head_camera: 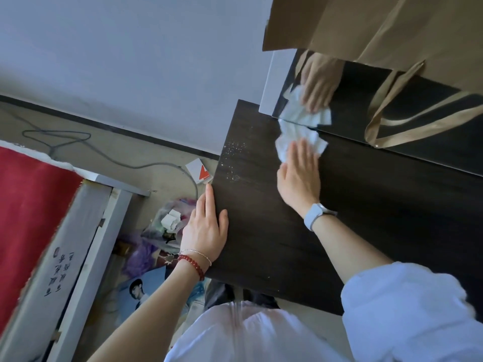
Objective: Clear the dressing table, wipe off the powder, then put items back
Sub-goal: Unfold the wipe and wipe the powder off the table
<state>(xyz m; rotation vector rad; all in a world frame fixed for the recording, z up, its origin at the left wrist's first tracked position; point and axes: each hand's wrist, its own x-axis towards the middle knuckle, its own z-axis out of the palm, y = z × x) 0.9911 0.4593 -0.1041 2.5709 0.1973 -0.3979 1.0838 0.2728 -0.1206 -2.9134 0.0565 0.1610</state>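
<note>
Dark wood-grain counter (274,231), matte. Right hand (299,178) presses a crumpled white tissue (295,137) flat under straight fingers (304,152), right by the mirror (431,121). Left hand (206,228) rests flat, fingers extended, on the counter's edge; gritty white powder specks (232,160) sit just beyond its fingertips.

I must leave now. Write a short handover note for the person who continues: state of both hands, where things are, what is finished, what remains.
Left hand: open, resting flat on the left edge of the dressing table.
Right hand: open, straight fingers pressing a white tissue on the table by the mirror.
Done: no items show on the visible tabletop.
Left: powder speckles the far left corner, untouched by the tissue; wipe it, then put the items back. They are not identifiable in view.
</note>
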